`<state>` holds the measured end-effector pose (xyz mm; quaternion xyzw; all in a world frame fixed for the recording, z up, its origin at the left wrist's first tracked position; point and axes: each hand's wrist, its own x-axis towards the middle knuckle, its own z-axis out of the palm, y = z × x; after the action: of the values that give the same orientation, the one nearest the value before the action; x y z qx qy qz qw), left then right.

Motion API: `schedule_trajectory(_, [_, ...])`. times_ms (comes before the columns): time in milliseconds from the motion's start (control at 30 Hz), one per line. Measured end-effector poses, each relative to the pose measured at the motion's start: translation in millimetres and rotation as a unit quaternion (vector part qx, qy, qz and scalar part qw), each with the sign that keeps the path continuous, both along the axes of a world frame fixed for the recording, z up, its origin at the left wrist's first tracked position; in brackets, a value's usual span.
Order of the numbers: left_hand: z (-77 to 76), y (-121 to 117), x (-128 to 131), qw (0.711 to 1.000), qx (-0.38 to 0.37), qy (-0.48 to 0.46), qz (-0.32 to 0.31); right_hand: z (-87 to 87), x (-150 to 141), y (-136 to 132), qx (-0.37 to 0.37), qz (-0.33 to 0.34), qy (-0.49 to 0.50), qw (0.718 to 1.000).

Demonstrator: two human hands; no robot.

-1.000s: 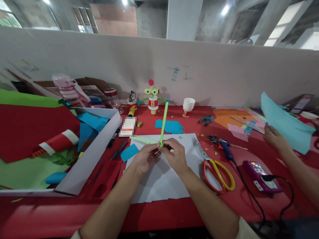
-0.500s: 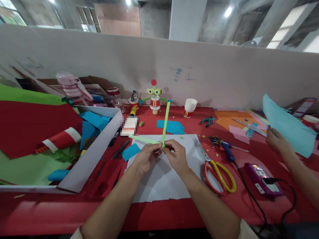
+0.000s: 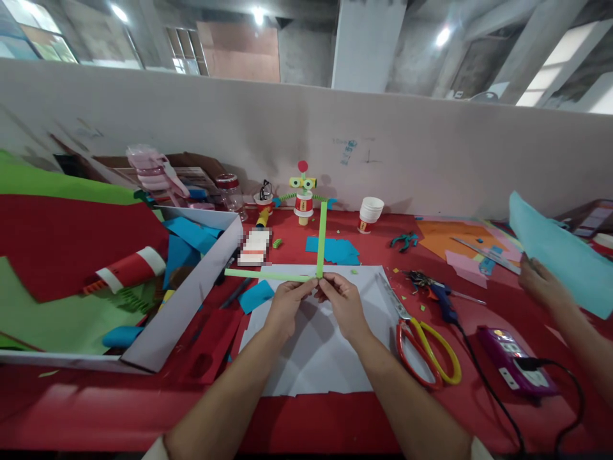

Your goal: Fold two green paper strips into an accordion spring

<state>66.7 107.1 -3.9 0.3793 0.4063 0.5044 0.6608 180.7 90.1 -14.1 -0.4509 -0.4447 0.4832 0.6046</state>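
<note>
A red table (image 3: 335,425) is carrying the craft clutter — a white sheet (image 3: 316,358) is lying at its middle, scissors (image 3: 424,342) with red and yellow handles just right of it. A blue glue gun (image 3: 443,300) and a purple power strip (image 3: 514,364) are sitting further right — blue paper scraps (image 3: 338,250), stacked paper cups (image 3: 370,214) and a paper-cup figure (image 3: 303,191) are resting toward the back wall.

My left hand (image 3: 287,305) and right hand (image 3: 345,305) meet fingertip to fingertip, each grip pinched shut, forearms stretched forward.
</note>
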Motion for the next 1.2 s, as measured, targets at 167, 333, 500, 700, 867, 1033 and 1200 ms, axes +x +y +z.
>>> schedule_trajectory(167, [-0.1,-1.1,2.1,1.0,0.02,0.001,0.011,0.8,-0.8,0.0,-0.029,-0.01,0.066,0.997])
schedule_trajectory(333, [-0.7,-0.3,0.5,0.999,0.042,0.014,0.003,5.2,-0.6,-0.8,-0.06,-0.01,0.061,0.996])
schedule_trajectory(500, [-3.2,0.9,-0.5,0.998,0.061,0.031,-0.01,4.4,1.4,0.4,-0.076,-0.031,0.002,0.997])
schedule_trajectory(700, [-8.4,5.6,-1.6,1.0,-0.006,0.024,0.019,3.9,0.0,0.4,-0.057,-0.068,-0.019,0.996])
schedule_trajectory(867, [-6.6,5.6,-1.0,0.999,-0.053,-0.008,-0.005,1.4,-3.0,0.8,-0.033,-0.063,0.043,0.997])
schedule_trajectory(1033, [-8.7,7.1,-1.5,0.999,-0.048,-0.004,-0.021,-2.2,-2.9,1.2,-0.034,-0.067,0.049,0.996])
schedule_trajectory(1200, [-11.1,8.0,-3.1,0.999,-0.012,0.017,-0.026,-0.4,-1.7,1.3,-0.04,-0.058,0.031,0.997])
